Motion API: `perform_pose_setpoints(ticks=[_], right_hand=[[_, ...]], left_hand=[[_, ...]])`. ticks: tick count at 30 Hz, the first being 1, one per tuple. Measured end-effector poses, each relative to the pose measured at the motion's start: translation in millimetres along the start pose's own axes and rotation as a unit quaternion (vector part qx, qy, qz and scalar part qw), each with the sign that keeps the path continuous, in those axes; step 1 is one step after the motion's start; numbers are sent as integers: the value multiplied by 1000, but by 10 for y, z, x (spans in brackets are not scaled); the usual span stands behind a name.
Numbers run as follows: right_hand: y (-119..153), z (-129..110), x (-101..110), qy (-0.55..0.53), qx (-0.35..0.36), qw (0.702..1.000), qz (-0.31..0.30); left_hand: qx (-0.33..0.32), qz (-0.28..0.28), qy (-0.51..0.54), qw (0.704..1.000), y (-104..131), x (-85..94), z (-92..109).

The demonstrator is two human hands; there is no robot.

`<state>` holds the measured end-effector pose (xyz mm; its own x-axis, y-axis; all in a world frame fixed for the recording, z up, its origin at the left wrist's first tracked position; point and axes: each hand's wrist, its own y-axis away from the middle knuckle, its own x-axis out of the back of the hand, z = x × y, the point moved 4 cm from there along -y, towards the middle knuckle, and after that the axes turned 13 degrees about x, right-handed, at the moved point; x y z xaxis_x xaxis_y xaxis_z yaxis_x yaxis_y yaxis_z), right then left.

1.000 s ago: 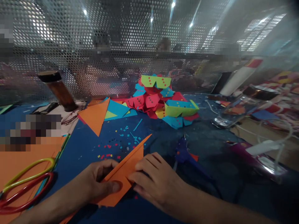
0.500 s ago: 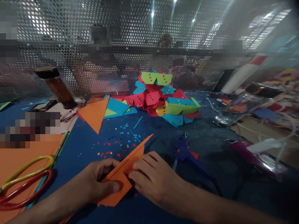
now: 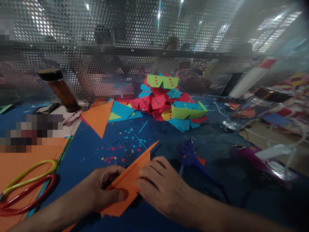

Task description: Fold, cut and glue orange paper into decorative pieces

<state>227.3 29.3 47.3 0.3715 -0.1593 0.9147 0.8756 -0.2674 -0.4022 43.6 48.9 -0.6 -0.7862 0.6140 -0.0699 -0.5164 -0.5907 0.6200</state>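
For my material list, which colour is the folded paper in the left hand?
The folded paper is orange; it shows best in the head view.

One glue gun (image 3: 189, 156); to its left, one left hand (image 3: 102, 188), one right hand (image 3: 160, 190), one folded orange paper (image 3: 127, 183), one pair of scissors (image 3: 53, 183), one brown jar (image 3: 62, 93), paper scraps (image 3: 123, 160) too many to count; to its right, one clear jar (image 3: 242, 116), one purple object (image 3: 267, 162); behind it, one paper heap (image 3: 156, 104)

Cannot make out blurred fingertips (image 3: 142, 185) of the right hand (image 3: 164, 190), hidden fingertips of the left hand (image 3: 105, 187) behind the orange paper (image 3: 130, 182), blades of the scissors (image 3: 53, 183) beyond the left edge, or dim figures (image 3: 172, 59) behind the perforated sheet (image 3: 140, 35).
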Motion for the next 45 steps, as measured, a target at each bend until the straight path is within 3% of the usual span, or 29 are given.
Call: perform_pose_setpoints(ticks=[4, 7, 9, 12, 15, 18, 24, 31, 37, 45], right_hand=[[11, 8, -61, -11, -2, 999, -31], [21, 15, -118, -17, -13, 998, -55], [26, 15, -147, -17, -18, 997, -69], [25, 17, -164, -17, -26, 997, -77], [13, 19, -146, -21, -31, 996, -75], [1, 16, -121, -27, -33, 997, -69], [17, 17, -104, -51, -73, 995, -51], [46, 26, -116, -104, -114, 987, -38], [35, 35, -114, -112, -124, 985, -35], [36, 30, -120, -113, -144, 983, -32]], left_hand=[[-2, 47, -60, 997, 34, -59, 13], [-40, 140, -150, 978, 88, -43, 32], [-92, 206, -244, 943, 123, -19, 39], [-185, 270, -389, 861, 180, -26, 60], [-273, 303, -482, 775, 254, -99, 120], [-343, 312, -530, 710, 311, -222, 165], [-418, 327, -572, 625, 306, -412, 100], [-426, 348, -627, 552, 374, -447, 53], [-429, 352, -644, 525, 397, -430, -62], [-454, 372, -611, 530, 437, -450, 40]])
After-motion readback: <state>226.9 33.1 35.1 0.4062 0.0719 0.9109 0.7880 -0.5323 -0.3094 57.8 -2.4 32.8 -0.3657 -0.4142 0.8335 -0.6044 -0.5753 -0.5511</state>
